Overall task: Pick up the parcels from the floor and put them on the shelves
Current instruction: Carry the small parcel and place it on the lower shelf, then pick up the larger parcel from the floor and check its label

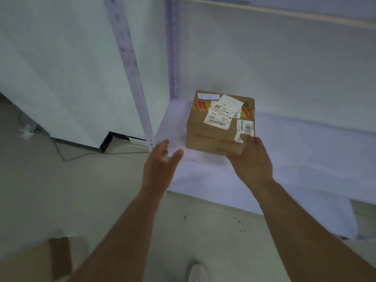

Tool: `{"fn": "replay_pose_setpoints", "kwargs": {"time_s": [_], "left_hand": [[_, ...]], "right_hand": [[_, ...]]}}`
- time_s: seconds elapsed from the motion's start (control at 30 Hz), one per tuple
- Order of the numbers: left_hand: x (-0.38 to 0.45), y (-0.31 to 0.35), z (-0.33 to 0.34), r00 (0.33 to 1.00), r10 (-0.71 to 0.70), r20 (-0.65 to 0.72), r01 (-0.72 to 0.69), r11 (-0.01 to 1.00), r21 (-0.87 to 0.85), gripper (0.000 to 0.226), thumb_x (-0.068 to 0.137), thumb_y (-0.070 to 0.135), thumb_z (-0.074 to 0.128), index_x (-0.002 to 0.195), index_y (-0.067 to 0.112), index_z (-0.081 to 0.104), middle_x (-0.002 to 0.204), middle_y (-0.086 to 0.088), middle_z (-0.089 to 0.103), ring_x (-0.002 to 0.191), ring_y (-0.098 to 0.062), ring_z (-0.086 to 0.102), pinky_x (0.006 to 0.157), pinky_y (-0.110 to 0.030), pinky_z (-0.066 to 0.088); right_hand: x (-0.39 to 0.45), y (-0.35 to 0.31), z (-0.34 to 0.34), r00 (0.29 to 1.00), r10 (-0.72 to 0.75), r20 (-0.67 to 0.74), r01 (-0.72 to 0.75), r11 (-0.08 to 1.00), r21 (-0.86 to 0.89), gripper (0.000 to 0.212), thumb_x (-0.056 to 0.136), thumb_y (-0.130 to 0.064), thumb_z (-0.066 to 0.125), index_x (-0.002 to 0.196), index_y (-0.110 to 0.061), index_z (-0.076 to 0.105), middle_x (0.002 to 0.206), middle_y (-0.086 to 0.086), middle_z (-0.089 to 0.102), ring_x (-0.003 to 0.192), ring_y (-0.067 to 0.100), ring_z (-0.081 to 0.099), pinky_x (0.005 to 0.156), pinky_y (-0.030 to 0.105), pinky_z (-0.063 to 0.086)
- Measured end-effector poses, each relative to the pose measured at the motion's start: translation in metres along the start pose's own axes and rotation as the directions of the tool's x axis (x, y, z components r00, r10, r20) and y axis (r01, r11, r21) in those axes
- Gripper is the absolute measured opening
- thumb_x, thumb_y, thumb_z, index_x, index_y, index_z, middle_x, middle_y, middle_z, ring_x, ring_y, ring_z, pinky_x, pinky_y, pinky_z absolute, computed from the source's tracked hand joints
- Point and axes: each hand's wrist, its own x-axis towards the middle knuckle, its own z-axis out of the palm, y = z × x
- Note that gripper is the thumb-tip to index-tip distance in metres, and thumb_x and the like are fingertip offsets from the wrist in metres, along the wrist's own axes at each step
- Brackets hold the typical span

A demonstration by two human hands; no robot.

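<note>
A brown cardboard parcel (215, 127) with white shipping labels and red-and-yellow tape rests on the low white shelf (295, 151), near its left back corner. My right hand (251, 159) grips the parcel's near right corner, thumb up on its side. My left hand (162, 159) hovers open just left of the parcel, a small gap apart, fingers spread and holding nothing. Another cardboard box (40, 259) lies on the floor at the bottom left, partly cut off by the frame edge.
Perforated metal uprights (173, 58) of the shelf rise at the left. A higher shelf edge (284, 11) runs above. A white wall panel (61, 68) stands left, a cable (67, 157) on the floor. My shoe (198, 271) shows at the bottom.
</note>
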Motion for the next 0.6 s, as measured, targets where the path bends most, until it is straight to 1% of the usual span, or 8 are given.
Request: {"fn": "replay_pose_setpoints", "kwargs": {"time_s": [0.07,0.13,0.17,0.27,0.33,0.4,0.53,0.6], "left_hand": [[-0.025,-0.004,-0.024,0.997,-0.068,-0.044,0.064,0.994,-0.088,0.043,0.084,0.027,0.064,0.125,0.015,0.059,0.112,0.002,0.065,0.105,-0.017,0.061,0.082,-0.013,0.043],[-0.049,-0.016,-0.051,0.99,-0.121,-0.07,0.107,0.979,-0.176,0.03,0.083,0.028,0.064,0.113,0.023,0.064,0.101,0.005,0.066,0.1,-0.018,0.062,0.092,-0.029,0.049],[-0.062,-0.023,-0.065,0.985,-0.145,-0.091,0.124,0.971,-0.205,0.029,0.083,0.029,0.065,0.112,0.025,0.064,0.102,0.004,0.066,0.099,-0.017,0.062,0.096,-0.038,0.049],[-0.097,-0.049,-0.111,0.961,-0.216,-0.173,0.173,0.956,-0.235,0.042,0.088,0.027,0.061,0.127,0.014,0.057,0.122,-0.007,0.064,0.104,-0.017,0.061,0.1,-0.044,0.048],[-0.115,-0.067,-0.14,0.94,-0.251,-0.23,0.187,0.946,-0.264,0.042,0.088,0.026,0.06,0.128,0.012,0.056,0.125,-0.009,0.063,0.104,-0.016,0.06,0.1,-0.044,0.048],[-0.129,-0.081,-0.167,0.915,-0.294,-0.278,0.205,0.929,-0.307,0.04,0.088,0.025,0.061,0.126,0.013,0.057,0.125,-0.009,0.064,0.102,-0.015,0.06,0.1,-0.044,0.048],[-0.147,-0.105,-0.212,0.858,-0.365,-0.361,0.221,0.898,-0.381,0.038,0.087,0.026,0.062,0.123,0.018,0.057,0.125,-0.009,0.063,0.098,-0.013,0.059,0.099,-0.039,0.048],[-0.156,-0.116,-0.232,0.823,-0.403,-0.4,0.227,0.879,-0.419,0.039,0.087,0.027,0.062,0.125,0.019,0.056,0.126,-0.007,0.063,0.099,-0.012,0.058,0.097,-0.036,0.046]], "right_hand": [[-0.026,-0.02,0.008,0.995,-0.001,0.097,-0.009,0.995,0.102,0.031,0.083,-0.034,0.053,0.11,-0.02,0.057,0.107,-0.001,0.058,0.098,0.021,0.056,0.077,0.033,0.045],[-0.055,-0.044,0.018,0.97,-0.002,0.243,-0.056,0.97,0.235,0.016,0.084,-0.038,0.054,0.08,-0.022,0.055,0.087,-0.005,0.055,0.086,0.018,0.051,0.073,0.03,0.038],[-0.069,-0.055,0.025,0.955,-0.027,0.297,-0.059,0.959,0.277,0.024,0.085,-0.038,0.054,0.073,-0.019,0.056,0.081,-0.003,0.056,0.084,0.022,0.054,0.07,0.031,0.037],[-0.109,-0.09,0.05,0.925,-0.076,0.371,-0.061,0.937,0.344,0.038,0.088,-0.039,0.052,0.07,-0.006,0.059,0.083,0.013,0.066,0.09,0.03,0.066,0.071,0.034,0.042],[-0.132,-0.114,0.07,0.9,-0.11,0.421,-0.055,0.93,0.362,0.038,0.086,-0.042,0.053,0.06,-0.014,0.051,0.067,0.004,0.058,0.088,0.03,0.067,0.069,0.035,0.041],[-0.153,-0.142,0.085,0.878,-0.152,0.455,-0.034,0.926,0.375,0.037,0.084,-0.042,0.055,0.056,-0.02,0.045,0.06,-0.002,0.051,0.085,0.027,0.066,0.069,0.035,0.041],[-0.19,-0.193,0.108,0.796,-0.286,0.534,0.087,0.926,0.366,0.03,0.085,-0.044,0.054,0.077,-0.016,0.061,0.081,0.002,0.066,0.084,0.021,0.062,0.08,0.038,0.048],[-0.203,-0.215,0.123,0.75,-0.347,0.563,0.15,0.919,0.366,0.03,0.084,-0.044,0.054,0.077,-0.015,0.061,0.083,0.002,0.067,0.087,0.022,0.065,0.081,0.04,0.049]]}}
